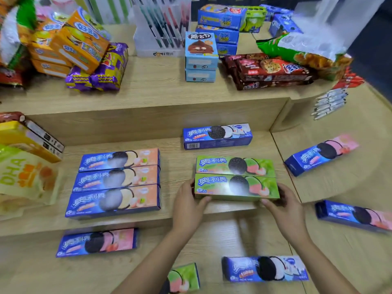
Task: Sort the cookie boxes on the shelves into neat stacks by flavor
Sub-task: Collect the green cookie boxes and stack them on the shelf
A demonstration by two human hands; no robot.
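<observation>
Gripping the near green rectangular cardboard cookie box [236, 187] at its short ends, the left hand [187, 205] and right hand [285, 205] curl fingers around it. Lower centre of the frame, its long axis runs left-right, touching a second green cookie box [235, 166] behind it.

In front of me rises a stepped display of pale, wood-grain laminate shelving [148, 122], its tiers climbing away like broad stairs. The middle tier [176, 166] meets a curved side section [339, 177] on my right. Soft, even light glares faintly off the lowest board [222, 234]. Beyond the top tier, the far right corner [373, 35] falls into dark shadow.
</observation>
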